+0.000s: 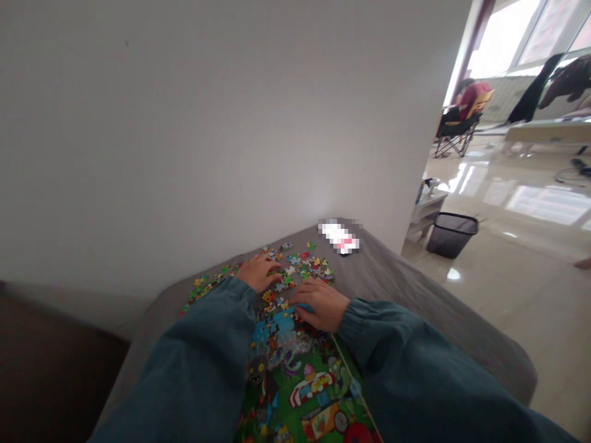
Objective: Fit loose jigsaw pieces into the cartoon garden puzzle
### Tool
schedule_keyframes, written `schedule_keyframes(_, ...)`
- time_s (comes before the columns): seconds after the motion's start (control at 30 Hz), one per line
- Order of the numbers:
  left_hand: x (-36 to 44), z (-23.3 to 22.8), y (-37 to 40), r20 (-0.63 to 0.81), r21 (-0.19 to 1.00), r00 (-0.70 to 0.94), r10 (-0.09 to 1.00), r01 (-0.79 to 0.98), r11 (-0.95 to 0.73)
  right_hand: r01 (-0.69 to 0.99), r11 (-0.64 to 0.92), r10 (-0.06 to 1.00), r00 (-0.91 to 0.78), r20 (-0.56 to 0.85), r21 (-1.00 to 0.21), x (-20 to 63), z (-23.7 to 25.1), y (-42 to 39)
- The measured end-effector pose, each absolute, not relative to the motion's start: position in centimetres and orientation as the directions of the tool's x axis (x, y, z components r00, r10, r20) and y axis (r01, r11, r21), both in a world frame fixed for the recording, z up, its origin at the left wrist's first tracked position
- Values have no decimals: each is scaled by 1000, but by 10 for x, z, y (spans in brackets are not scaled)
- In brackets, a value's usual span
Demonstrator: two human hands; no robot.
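Note:
A partly assembled jigsaw puzzle (295, 369) with cartoon figures on green and blue stretches toward me between my forearms. Loose puzzle pieces (316, 267) of many colours lie scattered beyond its far end. My left hand (258, 272) rests palm down among them, fingers slightly bent and apart, with nothing visible in its grasp. At the puzzle's blue far edge, my right hand (321, 303) lies low, fingers reaching left and thumb apart from them. Its fingertips touch the area of small pieces there; what lies under the palm is hidden.
A grey cloth (388, 277) covers the surface under the puzzle. A phone with a blurred screen (339, 238) lies at the far corner, near the white wall (231, 123). On the floor to the right are a mesh bin (451, 237) and, farther off, a folding chair (462, 123).

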State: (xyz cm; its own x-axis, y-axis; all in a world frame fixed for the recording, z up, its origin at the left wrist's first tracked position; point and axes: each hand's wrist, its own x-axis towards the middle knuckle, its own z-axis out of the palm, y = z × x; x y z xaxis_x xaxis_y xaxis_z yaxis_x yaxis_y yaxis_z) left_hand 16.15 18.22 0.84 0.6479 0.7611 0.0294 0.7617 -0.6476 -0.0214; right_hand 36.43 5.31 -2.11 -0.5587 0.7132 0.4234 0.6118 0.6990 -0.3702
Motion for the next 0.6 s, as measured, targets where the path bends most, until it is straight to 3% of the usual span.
schedule_keyframes(0.3, 173, 8, 186, -15, 40, 755, 655, 655, -754, 640, 689, 721, -555, 416, -340, 364, -19, 52)
schedule_keyframes(0.6, 206, 1, 183, 78, -12, 709, 701, 703, -711, 791, 570, 794, -462, 394, -221, 377, -20, 59)
